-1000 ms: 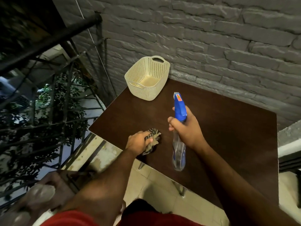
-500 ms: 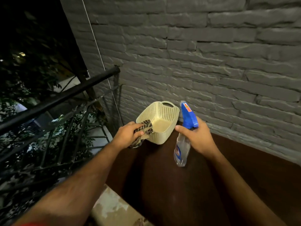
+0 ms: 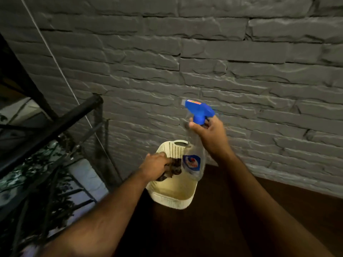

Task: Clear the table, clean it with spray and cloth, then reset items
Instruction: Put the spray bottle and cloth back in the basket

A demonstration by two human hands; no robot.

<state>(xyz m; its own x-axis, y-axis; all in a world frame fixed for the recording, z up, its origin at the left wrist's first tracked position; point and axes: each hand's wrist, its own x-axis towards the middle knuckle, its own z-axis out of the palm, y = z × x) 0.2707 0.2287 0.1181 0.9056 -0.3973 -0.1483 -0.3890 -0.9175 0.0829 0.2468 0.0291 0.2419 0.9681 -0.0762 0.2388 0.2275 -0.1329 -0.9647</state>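
Observation:
A cream perforated basket (image 3: 172, 198) stands at the far left corner of the dark brown table (image 3: 213, 229). My left hand (image 3: 155, 168) grips a striped dark cloth (image 3: 173, 168) and holds it inside the basket's mouth. My right hand (image 3: 208, 135) holds a clear spray bottle (image 3: 194, 164) with a blue trigger head by its neck. The bottle hangs upright over the basket's right side, its base just above the rim.
A grey stone-brick wall (image 3: 204, 71) rises right behind the table. To the left runs a black metal railing (image 3: 55, 127) with dark foliage (image 3: 33, 182) beyond it. A thin white cord (image 3: 61, 71) runs down the wall.
Both hands moved forward from the table's near edge to the basket. The cloth went from the tabletop into the basket's mouth, and the spray bottle rose over the basket.

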